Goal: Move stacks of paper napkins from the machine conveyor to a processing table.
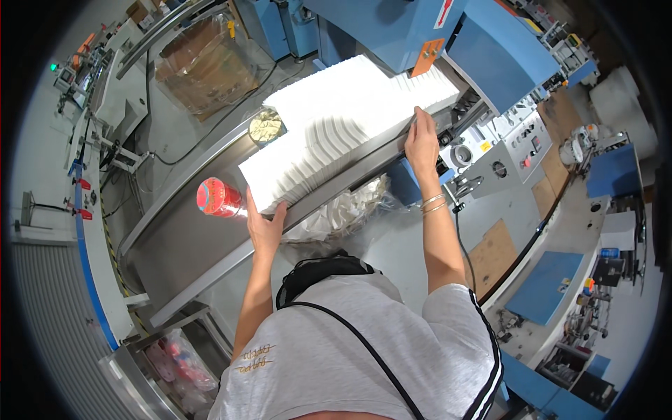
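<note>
A long row of thin white folded sheets, like tissues or napkins (350,98), lies on a grey metal conveyor trough (189,241). Around its near left corner my left hand (266,229) is closed, the thumb on the near side and the fingers at the end face. My right hand (422,150) has straight fingers laid against the near side of the row, close to its right end. Just left of my left hand lies a red cylindrical container (220,199). A round tub with pale yellow contents (266,127) sits beside the row's far side.
Blue machine housing (392,31) with an orange bracket (425,57) stands at the row's far right end. Below the trough hangs a clear bag of white scraps (343,213). A bag-lined carton (206,66) is at the far left, a control panel (526,147) at right.
</note>
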A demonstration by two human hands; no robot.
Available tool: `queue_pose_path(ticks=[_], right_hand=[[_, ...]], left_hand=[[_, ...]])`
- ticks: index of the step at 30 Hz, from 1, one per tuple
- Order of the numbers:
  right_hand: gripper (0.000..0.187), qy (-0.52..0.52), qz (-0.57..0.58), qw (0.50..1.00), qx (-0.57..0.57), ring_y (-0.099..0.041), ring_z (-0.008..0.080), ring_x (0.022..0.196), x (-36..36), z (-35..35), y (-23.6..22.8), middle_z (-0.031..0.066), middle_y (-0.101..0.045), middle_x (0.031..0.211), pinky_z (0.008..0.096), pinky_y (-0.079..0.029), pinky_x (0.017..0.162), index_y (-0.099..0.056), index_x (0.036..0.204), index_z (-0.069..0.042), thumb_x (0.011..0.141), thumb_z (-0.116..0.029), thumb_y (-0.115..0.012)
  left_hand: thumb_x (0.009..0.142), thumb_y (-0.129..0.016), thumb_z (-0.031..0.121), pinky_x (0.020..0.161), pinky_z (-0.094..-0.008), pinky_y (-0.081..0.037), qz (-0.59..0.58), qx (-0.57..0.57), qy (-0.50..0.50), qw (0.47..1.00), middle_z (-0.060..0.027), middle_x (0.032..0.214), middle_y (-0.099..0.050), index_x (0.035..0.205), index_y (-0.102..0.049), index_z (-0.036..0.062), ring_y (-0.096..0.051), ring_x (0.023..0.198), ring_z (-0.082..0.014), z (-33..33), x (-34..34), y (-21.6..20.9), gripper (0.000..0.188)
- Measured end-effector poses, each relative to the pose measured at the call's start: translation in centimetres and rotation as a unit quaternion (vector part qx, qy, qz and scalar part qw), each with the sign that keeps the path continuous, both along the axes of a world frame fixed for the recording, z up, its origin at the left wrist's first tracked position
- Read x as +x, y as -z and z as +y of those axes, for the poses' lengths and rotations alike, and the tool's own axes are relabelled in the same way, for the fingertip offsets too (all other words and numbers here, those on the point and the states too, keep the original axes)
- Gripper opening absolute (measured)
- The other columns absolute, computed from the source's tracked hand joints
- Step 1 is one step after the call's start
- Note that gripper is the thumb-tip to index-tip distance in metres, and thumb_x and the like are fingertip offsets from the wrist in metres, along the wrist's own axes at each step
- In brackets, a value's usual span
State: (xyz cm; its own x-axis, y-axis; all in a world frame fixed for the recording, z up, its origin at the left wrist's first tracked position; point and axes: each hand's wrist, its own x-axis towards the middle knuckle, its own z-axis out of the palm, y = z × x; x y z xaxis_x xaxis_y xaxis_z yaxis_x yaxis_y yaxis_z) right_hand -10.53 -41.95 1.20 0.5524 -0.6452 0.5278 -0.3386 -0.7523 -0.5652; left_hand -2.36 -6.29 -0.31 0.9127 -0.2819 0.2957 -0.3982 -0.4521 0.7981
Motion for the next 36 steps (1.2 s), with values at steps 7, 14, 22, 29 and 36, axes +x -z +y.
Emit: queue_pose_path(ticks=[7,14,22,29,36], right_hand=[[0.036,0.023,0.007,0.996,-0.088,-0.059,0.0386,0.1,0.4,-0.1,0.4,0.0194,-0.056,0.12,0.0432,-0.051,0.082,-0.054,0.121,-0.004,0.085,-0.004,-0.055],[0.035,0.025,0.0,0.997,-0.077,-0.06,0.0369,0.099,0.4,0.1,0.3,0.0196,-0.058,0.114,0.042,-0.051,0.081,-0.055,0.119,-0.002,0.085,-0.004,-0.057],[0.03,0.025,0.017,0.994,-0.108,-0.06,0.0367,0.097,0.4,0.1,-0.1,0.0188,-0.058,0.113,0.0421,-0.051,0.08,-0.058,0.114,-0.001,0.084,-0.002,-0.057],[0.026,0.015,0.005,1.0,0.015,-0.062,0.0402,0.086,1.4,-0.8,-0.5,0.0217,-0.064,0.097,0.0449,-0.049,0.079,-0.058,0.105,0.001,0.09,-0.02,-0.055],[0.058,-0.062,0.154,0.976,0.145,-0.064,0.0361,0.083,1.9,-3.6,-2.1,0.0214,-0.066,0.086,0.0409,-0.049,0.077,-0.062,0.111,0.006,0.085,-0.046,-0.061]], left_hand=[[0.074,-0.075,0.012,0.096,-0.0398,-0.041,-0.011,-0.016,0.01,1.0,-0.0254,0.125,-0.052,0.14,-0.032,-0.002,-0.052,0.115,-0.0379,-0.1,0.0,-0.2,0.079],[0.075,-0.074,0.011,0.096,-0.0397,-0.042,-0.022,-0.015,0.01,1.0,-0.0254,0.125,-0.052,0.139,-0.033,-0.0022,-0.053,0.115,-0.0377,-0.1,0.0,0.0,0.077],[0.076,-0.074,0.012,0.097,-0.0398,-0.041,-0.018,-0.014,0.013,1.0,-0.0263,0.127,-0.051,0.139,-0.033,-0.0041,-0.052,0.117,-0.0379,-0.1,-0.1,-0.2,0.077],[0.078,-0.074,0.015,0.097,-0.0404,-0.041,-0.048,0.005,0.0,0.999,-0.0273,0.129,-0.049,0.14,-0.032,-0.0038,-0.051,0.118,-0.0394,-0.2,0.0,0.6,0.077],[0.078,-0.073,0.015,0.098,-0.0404,-0.041,0.034,-0.005,0.007,0.999,-0.0258,0.13,-0.049,0.143,-0.026,-0.001,-0.051,0.117,-0.0383,-0.1,-0.3,-0.3,0.081]])
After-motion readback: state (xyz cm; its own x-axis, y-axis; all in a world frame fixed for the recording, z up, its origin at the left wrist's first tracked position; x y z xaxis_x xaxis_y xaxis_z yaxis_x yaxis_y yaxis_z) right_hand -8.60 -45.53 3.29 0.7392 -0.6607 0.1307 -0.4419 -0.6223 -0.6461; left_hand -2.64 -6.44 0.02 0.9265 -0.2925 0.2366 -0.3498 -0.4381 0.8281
